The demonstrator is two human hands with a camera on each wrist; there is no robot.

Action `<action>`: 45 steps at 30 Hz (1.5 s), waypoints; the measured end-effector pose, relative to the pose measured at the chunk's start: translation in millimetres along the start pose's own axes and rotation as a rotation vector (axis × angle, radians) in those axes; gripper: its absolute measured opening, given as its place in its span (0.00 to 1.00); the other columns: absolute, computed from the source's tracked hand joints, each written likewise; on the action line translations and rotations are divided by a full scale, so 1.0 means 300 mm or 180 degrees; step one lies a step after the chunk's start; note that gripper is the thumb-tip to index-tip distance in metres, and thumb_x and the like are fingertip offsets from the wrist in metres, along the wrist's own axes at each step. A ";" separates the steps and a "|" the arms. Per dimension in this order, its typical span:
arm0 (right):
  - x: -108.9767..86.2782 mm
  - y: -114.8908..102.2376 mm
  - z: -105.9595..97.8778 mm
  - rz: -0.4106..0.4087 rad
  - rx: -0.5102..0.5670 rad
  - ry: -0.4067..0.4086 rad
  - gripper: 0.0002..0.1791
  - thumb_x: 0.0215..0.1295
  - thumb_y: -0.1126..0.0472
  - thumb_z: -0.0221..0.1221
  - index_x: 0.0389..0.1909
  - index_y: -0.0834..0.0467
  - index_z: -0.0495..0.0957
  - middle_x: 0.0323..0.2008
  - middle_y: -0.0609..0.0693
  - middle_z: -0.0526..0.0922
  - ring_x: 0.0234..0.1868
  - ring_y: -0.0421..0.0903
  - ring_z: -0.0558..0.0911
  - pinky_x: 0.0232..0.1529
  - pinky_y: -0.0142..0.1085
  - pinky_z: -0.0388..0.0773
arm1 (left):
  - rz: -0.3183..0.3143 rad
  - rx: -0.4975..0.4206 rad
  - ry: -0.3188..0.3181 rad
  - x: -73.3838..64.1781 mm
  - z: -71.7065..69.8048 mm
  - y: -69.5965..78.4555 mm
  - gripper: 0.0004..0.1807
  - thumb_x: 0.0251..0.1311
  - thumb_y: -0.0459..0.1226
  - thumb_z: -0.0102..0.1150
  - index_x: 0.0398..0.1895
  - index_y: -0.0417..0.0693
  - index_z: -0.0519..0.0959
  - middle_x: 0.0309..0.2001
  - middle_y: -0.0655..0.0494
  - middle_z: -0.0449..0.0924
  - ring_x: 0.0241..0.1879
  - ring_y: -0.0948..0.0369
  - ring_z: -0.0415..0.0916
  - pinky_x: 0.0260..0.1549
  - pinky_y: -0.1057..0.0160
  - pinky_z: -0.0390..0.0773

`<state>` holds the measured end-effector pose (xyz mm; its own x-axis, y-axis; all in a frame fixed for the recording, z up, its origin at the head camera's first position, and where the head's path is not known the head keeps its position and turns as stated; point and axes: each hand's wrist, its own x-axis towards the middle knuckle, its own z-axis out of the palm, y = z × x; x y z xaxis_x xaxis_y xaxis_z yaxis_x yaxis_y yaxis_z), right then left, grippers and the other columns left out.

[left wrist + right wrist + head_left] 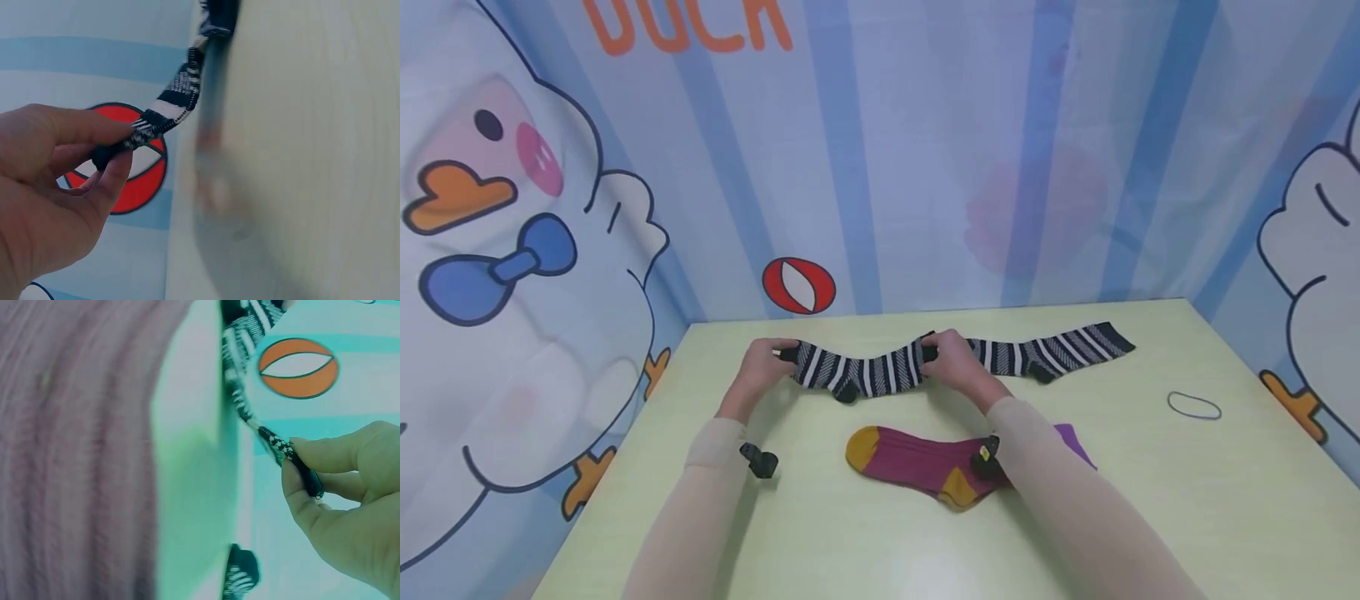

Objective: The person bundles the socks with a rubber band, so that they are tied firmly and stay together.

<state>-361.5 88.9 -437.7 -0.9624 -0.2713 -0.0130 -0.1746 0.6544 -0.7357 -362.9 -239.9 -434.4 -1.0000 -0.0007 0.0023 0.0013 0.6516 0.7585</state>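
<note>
A black-and-white striped sock [874, 377] stretches between both hands, sagging in the middle with its black heel downward. My left hand [760, 367] pinches its black left end, seen close in the left wrist view as the dark sock tip [107, 153] between thumb and fingers. The black right end is pinched by my right hand [957, 363], whose thumb and fingertips [299, 472] meet on the edge. To the right lies a second striped sock [1071, 350], flat on the table, its left part overlapped by the right hand.
A maroon sock [917, 463] with mustard toe and heel lies nearer, partly under the right forearm. A purple piece of fabric [1072, 439] shows beyond that sleeve. A thin elastic loop [1193, 406] rests at the right. A printed curtain [910, 167] stands behind the table [805, 533].
</note>
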 end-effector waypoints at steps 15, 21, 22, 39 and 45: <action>-0.159 -0.029 -0.118 -0.0259 0.0024 0.0293 0.28 0.68 0.65 0.62 0.67 0.66 0.70 0.65 0.67 0.67 0.62 0.65 0.72 0.52 0.52 0.77 | 0.0007 -0.0516 -0.0180 -0.103 -0.006 0.175 0.26 0.60 0.34 0.67 0.64 0.46 0.78 0.63 0.44 0.73 0.56 0.48 0.73 0.56 0.46 0.73; -0.203 0.017 -0.158 -0.0175 0.0032 0.0403 0.28 0.68 0.65 0.62 0.67 0.66 0.70 0.65 0.68 0.65 0.62 0.66 0.71 0.51 0.53 0.77 | 0.0129 -0.0557 -0.0185 -0.136 0.009 0.212 0.26 0.61 0.35 0.67 0.64 0.47 0.78 0.62 0.44 0.75 0.54 0.48 0.75 0.52 0.48 0.75; -0.211 0.024 -0.168 -0.0151 -0.0001 0.0409 0.28 0.68 0.65 0.62 0.67 0.66 0.70 0.65 0.68 0.65 0.61 0.66 0.71 0.51 0.53 0.77 | 0.0145 -0.0554 -0.0191 -0.141 0.012 0.215 0.25 0.61 0.35 0.67 0.64 0.47 0.78 0.61 0.44 0.75 0.53 0.48 0.75 0.52 0.49 0.76; -0.314 0.050 -0.293 0.0070 -0.0119 -0.0007 0.29 0.64 0.67 0.64 0.65 0.71 0.71 0.61 0.70 0.72 0.52 0.60 0.76 0.42 0.46 0.77 | 0.0372 -0.0707 -0.0584 -0.233 0.094 0.288 0.25 0.57 0.33 0.72 0.60 0.47 0.81 0.61 0.46 0.74 0.46 0.52 0.78 0.45 0.54 0.79; -0.361 0.065 -0.362 -0.0002 -0.0019 -0.0044 0.28 0.66 0.64 0.63 0.65 0.70 0.71 0.64 0.70 0.71 0.62 0.68 0.72 0.51 0.55 0.76 | 0.0513 -0.0873 -0.0732 -0.267 0.114 0.309 0.26 0.55 0.32 0.73 0.60 0.49 0.81 0.58 0.48 0.75 0.43 0.54 0.79 0.41 0.58 0.79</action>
<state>-283.2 207.7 -377.2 -0.9593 -0.2814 -0.0220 -0.1764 0.6584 -0.7317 -282.7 -153.6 -386.5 -0.9612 0.2755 0.0130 0.1277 0.4026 0.9064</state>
